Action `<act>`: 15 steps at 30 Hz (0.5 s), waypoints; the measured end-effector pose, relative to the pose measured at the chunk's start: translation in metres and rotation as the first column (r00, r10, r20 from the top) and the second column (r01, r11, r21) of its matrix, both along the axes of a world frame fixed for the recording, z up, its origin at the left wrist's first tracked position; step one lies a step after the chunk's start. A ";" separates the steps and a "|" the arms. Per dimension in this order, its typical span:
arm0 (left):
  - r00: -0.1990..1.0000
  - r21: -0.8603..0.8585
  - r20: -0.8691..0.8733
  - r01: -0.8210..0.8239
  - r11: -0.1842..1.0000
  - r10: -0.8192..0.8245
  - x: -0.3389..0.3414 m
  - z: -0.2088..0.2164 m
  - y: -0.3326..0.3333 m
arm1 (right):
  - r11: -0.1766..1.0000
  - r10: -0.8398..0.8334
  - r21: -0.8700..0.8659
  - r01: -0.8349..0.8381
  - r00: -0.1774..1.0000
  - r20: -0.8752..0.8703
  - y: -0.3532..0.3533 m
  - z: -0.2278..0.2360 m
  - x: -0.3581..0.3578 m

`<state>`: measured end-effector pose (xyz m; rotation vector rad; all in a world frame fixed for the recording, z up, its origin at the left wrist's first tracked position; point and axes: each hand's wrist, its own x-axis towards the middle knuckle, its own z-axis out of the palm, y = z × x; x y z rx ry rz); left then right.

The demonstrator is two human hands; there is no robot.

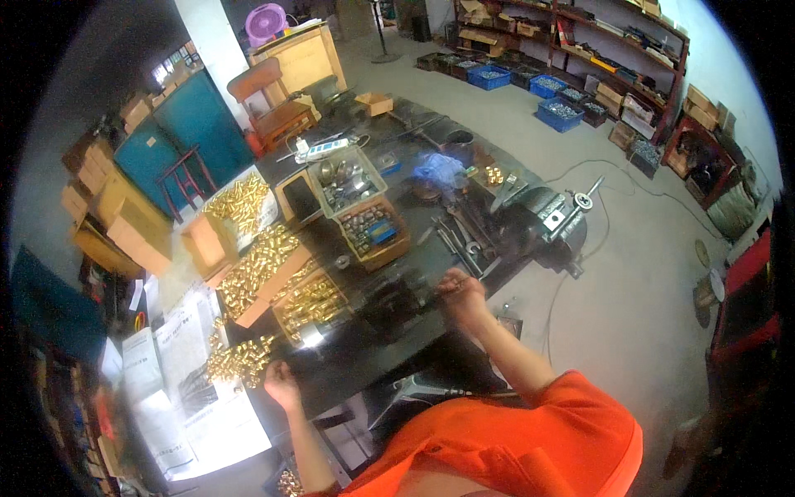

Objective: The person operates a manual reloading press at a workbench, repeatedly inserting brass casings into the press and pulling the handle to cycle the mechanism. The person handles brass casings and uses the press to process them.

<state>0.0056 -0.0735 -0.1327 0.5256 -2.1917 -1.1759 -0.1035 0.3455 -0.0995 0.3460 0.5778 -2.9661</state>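
Observation:
My left hand (pixel 282 386) is at the near edge of the dark workbench, just right of a loose heap of small brass fittings (pixel 238 361). Its fingers look curled, and anything in them is too small to make out. Farther right, my right hand (pixel 461 292) hovers by the bench's front edge, near several wrenches (pixel 460 248). Those fingers are closed too; what they hold, if anything, I cannot make out. Between the hands, beyond them, stands an open cardboard box (pixel 286 328) of brass fittings. A larger brass pile (pixel 252 269) spreads behind it.
A bench vise (pixel 553 217) sits at the bench's right corner. Two bins of metal parts, one clear plastic (pixel 363 165) and one brown (pixel 401 240), stand mid-bench near a power strip (pixel 325 150). Paper sheets (pixel 236 427) lie at left. Blue crates (pixel 560 116) line the far shelves.

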 end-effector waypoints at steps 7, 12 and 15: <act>0.991 -0.140 0.045 -0.117 0.983 0.124 0.011 0.043 0.031 | 0.972 0.126 0.211 -0.100 0.986 -0.113 0.023 -0.034 -0.003; 0.986 -0.243 -0.136 -0.127 0.962 0.096 0.012 0.010 0.018 | 0.977 0.078 0.203 -0.065 0.995 -0.058 0.027 -0.037 0.003; 0.982 -0.160 -0.139 -0.148 0.976 0.127 0.017 0.010 0.018 | 0.990 0.130 0.079 -0.116 0.970 -0.203 0.032 -0.052 -0.006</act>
